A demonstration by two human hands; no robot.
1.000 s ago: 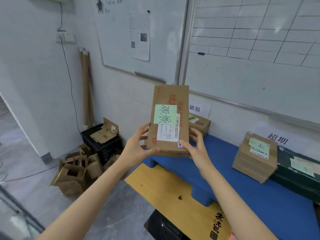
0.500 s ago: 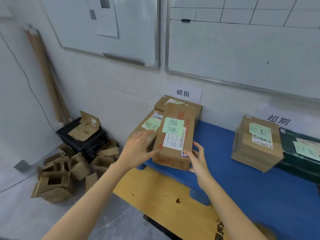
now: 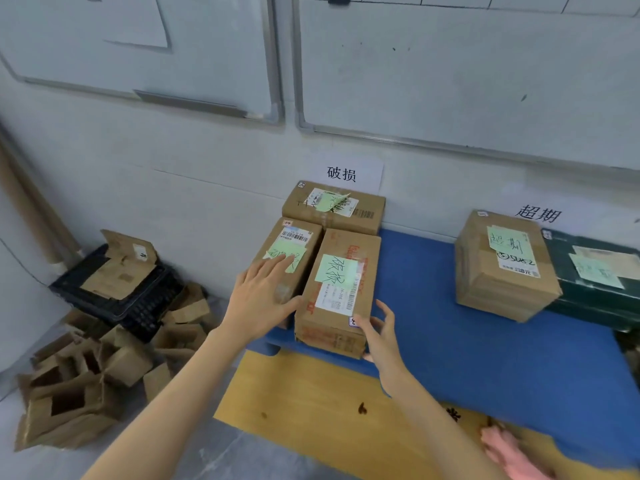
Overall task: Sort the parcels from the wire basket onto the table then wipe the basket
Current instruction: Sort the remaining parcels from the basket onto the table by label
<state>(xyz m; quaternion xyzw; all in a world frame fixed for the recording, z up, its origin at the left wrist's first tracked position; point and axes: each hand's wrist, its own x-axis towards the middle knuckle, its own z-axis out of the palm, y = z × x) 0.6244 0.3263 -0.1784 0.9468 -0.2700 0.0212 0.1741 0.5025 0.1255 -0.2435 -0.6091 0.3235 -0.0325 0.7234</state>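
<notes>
A brown parcel (image 3: 341,282) with a green note and a white barcode label lies flat on the blue table (image 3: 467,344). It sits under the left wall sign (image 3: 346,173), beside a second green-noted parcel (image 3: 294,244) and in front of a third (image 3: 334,206). My left hand (image 3: 259,299) lies flat with straight fingers over the second parcel, its thumb against the left side of the first parcel. My right hand (image 3: 384,337) is at that parcel's near right corner, thumb touching it and fingers spread loose. The wire basket is out of view.
Under the right wall sign (image 3: 538,213) stand a brown parcel (image 3: 498,271) and a dark green one (image 3: 595,289). A yellow wooden board (image 3: 311,403) juts out below the table. A pink cloth (image 3: 509,452) lies at bottom right. A black crate (image 3: 138,303) and cardboard scraps (image 3: 79,379) cover the floor at left.
The parcel that both hands held upright in the air has come down flat onto the blue table beside the other two. Both hands have loosened their grip on it.
</notes>
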